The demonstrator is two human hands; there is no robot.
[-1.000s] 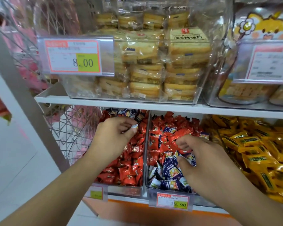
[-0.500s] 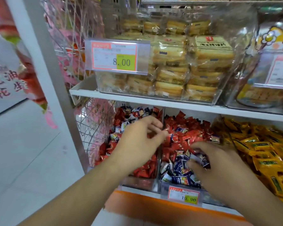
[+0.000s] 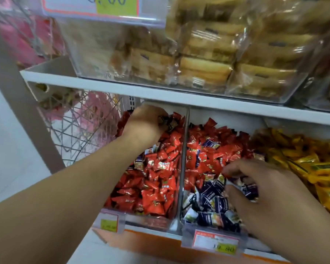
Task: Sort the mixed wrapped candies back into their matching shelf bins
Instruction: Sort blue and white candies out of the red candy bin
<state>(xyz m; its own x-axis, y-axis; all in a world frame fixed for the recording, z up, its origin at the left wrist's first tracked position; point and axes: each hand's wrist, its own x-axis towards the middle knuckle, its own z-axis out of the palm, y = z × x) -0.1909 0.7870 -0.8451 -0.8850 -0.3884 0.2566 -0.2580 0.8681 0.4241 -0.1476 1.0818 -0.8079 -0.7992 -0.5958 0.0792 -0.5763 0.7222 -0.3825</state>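
Two clear bins sit side by side on the lower shelf. The left bin (image 3: pixel 171 223) holds mostly red candies (image 3: pixel 156 183) with a few dark blue ones mixed in. The middle bin (image 3: pixel 187 233) has red candies at the back and dark blue candies (image 3: pixel 211 195) at the front. My left hand (image 3: pixel 143 124) reaches to the back of the left bin, its curled fingers on a dark-wrapped candy (image 3: pixel 167 121). My right hand (image 3: pixel 259 189) is over the front of the middle bin, fingers and thumb curled round several dark blue candies.
A third bin to the right holds yellow candies (image 3: pixel 311 164). The upper shelf edge (image 3: pixel 198 100) hangs low over the bins and carries a clear box of wrapped cakes (image 3: pixel 204 60). A wire basket (image 3: pixel 80 128) stands to the left. Price tags (image 3: pixel 215 242) clip onto the bin fronts.
My left hand moved from the divider to the back of the left bin. My right hand stayed over the blue candies in the middle bin. The view came closer and tilted down.
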